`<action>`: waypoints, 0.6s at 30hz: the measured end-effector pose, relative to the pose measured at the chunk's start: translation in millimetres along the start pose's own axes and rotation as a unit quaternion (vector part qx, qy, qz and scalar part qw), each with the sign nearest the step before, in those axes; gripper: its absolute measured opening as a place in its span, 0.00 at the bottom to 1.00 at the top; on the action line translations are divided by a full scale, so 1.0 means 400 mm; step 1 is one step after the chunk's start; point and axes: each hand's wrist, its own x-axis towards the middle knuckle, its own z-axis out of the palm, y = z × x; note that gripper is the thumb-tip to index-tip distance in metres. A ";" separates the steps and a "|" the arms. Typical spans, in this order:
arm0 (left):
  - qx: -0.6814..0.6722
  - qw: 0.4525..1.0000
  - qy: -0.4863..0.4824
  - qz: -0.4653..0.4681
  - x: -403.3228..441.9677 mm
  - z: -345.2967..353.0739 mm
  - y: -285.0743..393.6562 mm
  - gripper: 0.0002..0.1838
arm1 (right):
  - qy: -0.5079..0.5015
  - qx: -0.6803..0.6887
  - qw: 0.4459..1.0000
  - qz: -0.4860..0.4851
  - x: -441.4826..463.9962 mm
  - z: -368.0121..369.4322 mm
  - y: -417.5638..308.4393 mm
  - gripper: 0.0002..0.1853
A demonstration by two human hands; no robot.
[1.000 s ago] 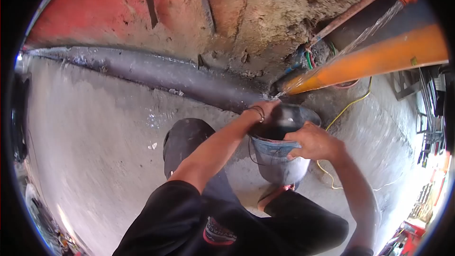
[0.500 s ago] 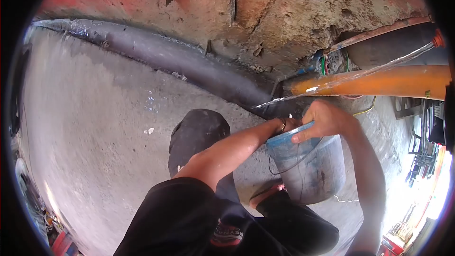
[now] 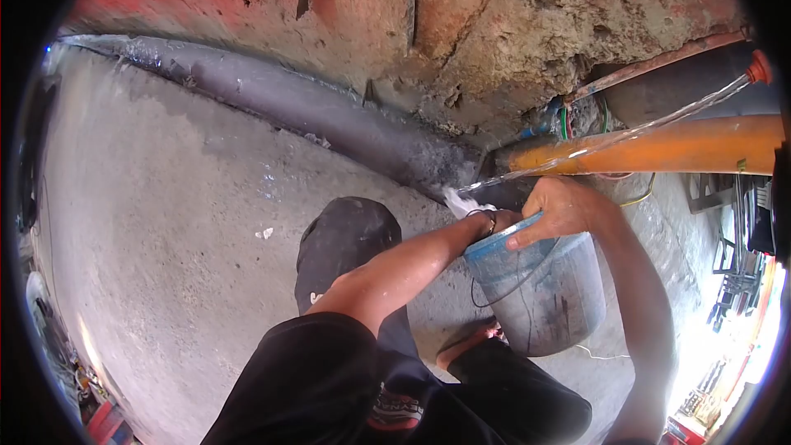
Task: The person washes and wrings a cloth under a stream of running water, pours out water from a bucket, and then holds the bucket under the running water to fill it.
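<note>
One tilted bucket [image 3: 548, 301] sits near the orange pipe [image 3: 659, 145], its long axis bringing the mouth nearer the pipe than the base, the right hand [image 3: 567, 208] closed over its rim, the left hand [image 3: 506, 220] at its mouth, finger opening hidden.

You've got a streaky grey bucket [image 3: 573, 292] with a blue rim [image 3: 499, 241], a black shirt [image 3: 309, 363] with a red and white print [image 3: 395, 409], plus an orange pipe [image 3: 651, 151], red-orange spout [image 3: 759, 69], patchy red-and-brown wall [image 3: 362, 8] and mottled grey floor [image 3: 165, 214].
</note>
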 end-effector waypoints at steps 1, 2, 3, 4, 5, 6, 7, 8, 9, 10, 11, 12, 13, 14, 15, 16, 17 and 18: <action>0.020 1.000 0.005 0.006 -0.009 -0.004 0.005 0.25 | -0.006 -0.009 1.000 -0.003 -0.004 -0.001 -0.004 0.28; 0.041 0.999 0.011 0.012 -0.014 -0.010 0.012 0.26 | -0.010 -0.018 1.000 -0.007 -0.010 -0.005 -0.011 0.28; 0.053 0.996 0.064 0.035 0.008 -0.017 0.000 0.27 | -0.015 -0.027 0.999 -0.010 -0.016 -0.006 -0.017 0.27; 0.065 0.989 0.116 0.058 0.055 -0.027 -0.039 0.27 | -0.027 -0.079 0.996 -0.011 -0.024 0.003 -0.021 0.27; 0.077 0.980 0.166 0.081 0.096 -0.040 -0.079 0.28 | -0.039 -0.130 0.991 -0.011 -0.038 0.022 -0.026 0.27; 0.169 0.968 0.173 0.070 0.136 -0.094 -0.109 0.26 | -0.052 -0.178 0.983 -0.009 -0.056 0.044 -0.025 0.28; 0.259 0.948 0.176 0.059 0.166 -0.146 -0.118 0.25 | -0.050 -0.187 0.981 -0.023 -0.063 0.079 0.001 0.28; 0.241 0.932 0.252 0.102 0.132 -0.170 -0.103 0.22 | -0.046 -0.195 0.979 -0.035 -0.056 0.126 0.047 0.28; 0.220 0.908 0.325 0.144 0.083 -0.198 -0.090 0.20 | -0.042 -0.204 0.977 -0.047 -0.053 0.170 0.082 0.27; 0.204 0.905 0.345 0.142 0.063 -0.235 -0.077 0.21 | -0.009 -0.232 0.971 -0.053 -0.058 0.204 0.090 0.20; 0.188 0.901 0.365 0.140 0.047 -0.271 -0.062 0.23 | 0.041 -0.253 0.964 -0.072 -0.054 0.238 0.111 0.19; 0.195 0.890 0.393 0.122 0.002 -0.285 -0.014 0.27 | 0.089 -0.274 0.953 -0.091 -0.042 0.278 0.140 0.18; 0.203 0.878 0.421 0.104 -0.048 -0.296 0.041 0.32 | 0.137 -0.294 0.940 -0.110 -0.026 0.317 0.167 0.17; 0.190 0.878 0.419 0.133 -0.078 -0.318 0.065 0.32 | 0.187 -0.275 0.936 -0.118 -0.007 0.354 0.188 0.18; 0.175 0.877 0.417 0.161 -0.099 -0.341 0.076 0.32 | 0.237 -0.255 0.928 -0.134 0.024 0.404 0.204 0.19; 0.169 0.864 0.431 0.197 -0.104 -0.368 0.064 0.29 | 0.287 -0.237 0.916 -0.150 0.061 0.455 0.215 0.20; 0.146 0.863 0.440 0.201 -0.120 -0.378 0.073 0.28 | 0.337 -0.219 0.900 -0.167 0.089 0.494 0.213 0.21; 0.124 0.860 0.451 0.204 -0.146 -0.381 0.093 0.27 | 0.356 -0.193 0.898 -0.170 0.108 0.526 0.188 0.20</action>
